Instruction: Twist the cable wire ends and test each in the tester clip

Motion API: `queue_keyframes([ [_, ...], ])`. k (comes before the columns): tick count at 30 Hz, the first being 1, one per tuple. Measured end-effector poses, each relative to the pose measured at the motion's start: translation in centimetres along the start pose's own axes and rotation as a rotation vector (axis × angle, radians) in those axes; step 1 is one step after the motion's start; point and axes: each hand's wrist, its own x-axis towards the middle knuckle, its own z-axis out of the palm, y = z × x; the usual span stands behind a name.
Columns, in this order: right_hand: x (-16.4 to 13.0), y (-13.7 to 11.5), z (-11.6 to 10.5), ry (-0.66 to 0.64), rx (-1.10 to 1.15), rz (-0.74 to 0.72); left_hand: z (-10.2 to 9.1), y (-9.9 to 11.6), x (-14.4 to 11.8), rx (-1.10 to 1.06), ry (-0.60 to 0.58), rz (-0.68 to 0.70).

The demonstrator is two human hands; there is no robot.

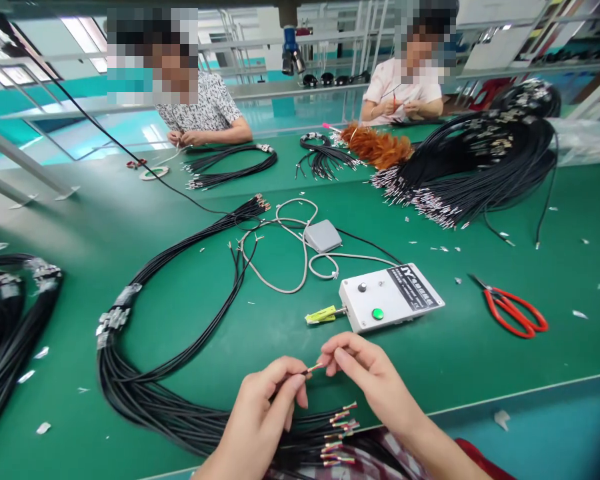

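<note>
While the left hand (267, 400) pinches a black cable just behind its stripped end, the right hand (365, 370) closes finger and thumb on the coloured wire tips (314, 367) poking out of it, both hands low and just in front of the white box (390, 297). Below the hands, the rest of the cable bundle (180, 347) fans its stripped ends (340, 433) toward the table (480, 373) edge, then loops left of the box and back up to its far ends. A yellow-green clip (321, 315) juts from the box's left side. Behind the box lie a grey pedal (323, 235) and its pale cord (290, 253); right of it, red scissors (513, 310). The box's dark label (414, 287) is too blurred to read. Beyond, two people work at more cable heaps (480, 167).
</note>
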Motion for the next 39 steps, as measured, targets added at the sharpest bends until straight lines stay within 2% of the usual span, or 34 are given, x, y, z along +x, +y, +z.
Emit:
queue_keyframes([
  [7,0.9,-0.1,1.2,-0.055,0.219,0.12,-0.1,-0.1,0.0,-0.175,-0.004,-0.103],
  [17,1.3,0.5,2.2,-0.06,0.336,0.164,0.0,0.5,0.4,-0.241,-0.006,-0.119],
  [28,1.0,1.0,2.2,-0.028,0.28,0.122,-0.1,0.6,0.7,-0.251,-0.007,-0.156],
  [34,1.2,0.7,2.6,0.056,0.058,0.103,-0.3,-0.4,0.3,-0.122,-0.026,-0.031],
  [37,1.2,0.6,2.7,0.071,0.026,0.119,-0.4,-0.4,0.2,-0.059,-0.095,0.01],
  [39,1.2,0.6,2.6,0.068,0.028,0.138,-0.4,-0.2,0.3,-0.095,-0.131,0.004],
])
